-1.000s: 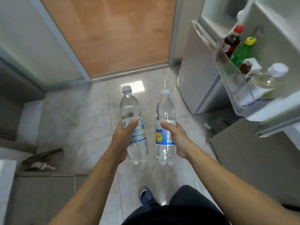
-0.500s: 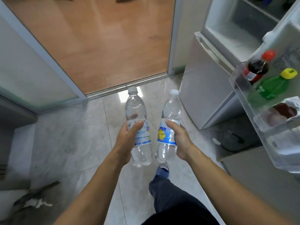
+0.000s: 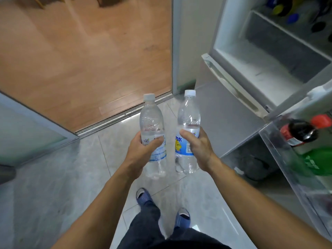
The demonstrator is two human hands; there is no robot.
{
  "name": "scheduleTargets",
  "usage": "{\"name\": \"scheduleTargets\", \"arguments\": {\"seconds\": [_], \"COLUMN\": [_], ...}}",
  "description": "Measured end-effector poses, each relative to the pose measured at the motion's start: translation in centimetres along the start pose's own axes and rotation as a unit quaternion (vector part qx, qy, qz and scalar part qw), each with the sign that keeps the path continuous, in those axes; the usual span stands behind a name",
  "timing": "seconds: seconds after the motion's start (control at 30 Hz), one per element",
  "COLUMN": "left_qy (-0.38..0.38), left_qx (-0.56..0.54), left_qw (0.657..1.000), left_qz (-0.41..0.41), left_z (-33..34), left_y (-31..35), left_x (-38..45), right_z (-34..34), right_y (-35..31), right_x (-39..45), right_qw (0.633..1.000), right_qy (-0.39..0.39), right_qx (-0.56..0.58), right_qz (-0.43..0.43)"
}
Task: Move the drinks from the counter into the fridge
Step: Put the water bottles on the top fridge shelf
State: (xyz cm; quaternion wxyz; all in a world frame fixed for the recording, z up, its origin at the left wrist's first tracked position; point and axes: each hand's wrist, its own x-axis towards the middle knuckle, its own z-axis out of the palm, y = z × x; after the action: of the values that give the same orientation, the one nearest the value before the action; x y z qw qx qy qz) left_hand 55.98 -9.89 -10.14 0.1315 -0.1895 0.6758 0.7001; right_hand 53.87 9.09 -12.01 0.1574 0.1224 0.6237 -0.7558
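Each clear water bottle is held upright in a closed grip at label height: the left hand (image 3: pixel 142 150) is wrapped round the left bottle (image 3: pixel 153 139), thumb across its front, and the right hand (image 3: pixel 197 150) is curled round the right bottle (image 3: pixel 188 133), which carries a blue and yellow label. The two bottles are carried near the centre of the view, side by side and just apart, over the pale tiled floor (image 3: pixel 53 186). At two o'clock the fridge (image 3: pixel 265 56) stands open, with a bare white compartment inside; at three o'clock the door shelf (image 3: pixel 280 159) already holds a dark bottle with a red cap (image 3: pixel 301 133) and a green bottle (image 3: pixel 316 162) (both somewhat blurred). The carry is judged to be under way, with neither drink yet stowed. With both hands occupied, nothing is free to steady the door or shift what is stored, so a bottle pushed into the crowded door shelf could knock its neighbours over. A smooth, possibly damp bottle could also be let slip while the other is being placed.
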Motion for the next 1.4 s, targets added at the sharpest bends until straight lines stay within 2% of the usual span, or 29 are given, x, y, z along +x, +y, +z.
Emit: {"name": "scheduleTargets", "arguments": {"seconds": [0.3, 0.5, 0.7, 0.9, 1.17, 1.3, 1.4], "left_qy": [-0.100, -0.190, -0.280, -0.334, -0.399, -0.433, -0.440], "left_qx": [-0.046, -0.055, -0.046, -0.018, 0.014, 0.041, 0.051], "left_qw": [0.994, 0.980, 0.957, 0.939, 0.916, 0.898, 0.888], "left_qz": [-0.018, -0.034, -0.065, -0.080, -0.019, 0.066, 0.123], "left_z": [0.3, 1.1, 5.4, 12.2, 21.3, 26.5, 29.6], "left_y": [6.5, 11.9, 15.6, 18.6, 24.5, 27.8, 30.6], "left_x": [15.4, 23.6, 27.7, 30.0, 32.9, 33.3, 33.6], "right_z": [1.6, 2.6, 1.2, -3.8, -10.9, -14.3, -16.0], "right_y": [-4.0, -7.5, -10.3, -13.5, -20.0, -23.4, -26.7], "right_x": [10.5, 14.8, 17.1, 18.5, 21.1, 21.2, 21.5], "right_qw": [0.984, 0.964, 0.940, 0.904, 0.880, 0.868, 0.845], "right_qy": [0.171, 0.252, 0.322, 0.393, 0.396, 0.432, 0.473], "right_qx": [0.046, 0.084, 0.113, 0.159, 0.225, 0.158, 0.096], "right_qz": [-0.002, -0.010, -0.023, -0.051, -0.132, -0.189, -0.231]}}
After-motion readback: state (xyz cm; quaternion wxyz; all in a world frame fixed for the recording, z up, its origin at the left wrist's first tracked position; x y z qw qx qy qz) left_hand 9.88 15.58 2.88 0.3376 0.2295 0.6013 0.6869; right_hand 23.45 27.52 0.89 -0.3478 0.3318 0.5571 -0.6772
